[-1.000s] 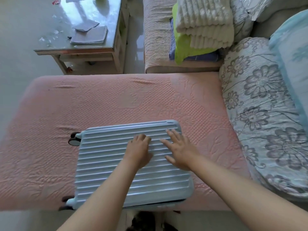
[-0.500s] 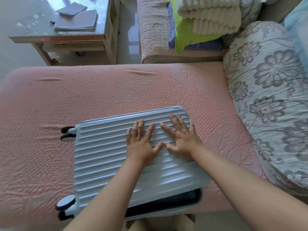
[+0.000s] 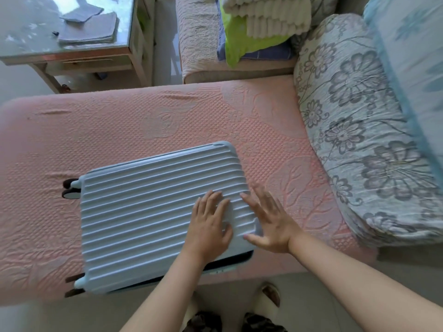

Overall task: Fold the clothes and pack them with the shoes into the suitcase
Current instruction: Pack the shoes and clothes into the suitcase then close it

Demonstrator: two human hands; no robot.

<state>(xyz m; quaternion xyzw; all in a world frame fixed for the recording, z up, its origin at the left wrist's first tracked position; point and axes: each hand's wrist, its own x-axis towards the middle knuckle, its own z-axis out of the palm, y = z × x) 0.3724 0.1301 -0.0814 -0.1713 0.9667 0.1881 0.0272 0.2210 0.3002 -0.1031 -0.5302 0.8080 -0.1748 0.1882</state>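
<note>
Pale-blue ribbed suitcase [image 3: 148,212], count 1, lies flat on the pink bed [image 3: 143,121], by its near edge. Lid is slightly ajar along the near side, with a dark gap showing. 4 wheels [image 3: 70,194] at its left end. 2 hands on the lid's right end: left hand [image 3: 208,224] flat, fingers straight and close together; right hand [image 3: 269,219] flat, fingers spread, at the right edge, blurred. Bench [image 3: 72,56] beyond the bed carries 2 grey cloths [image 3: 91,29].
</note>
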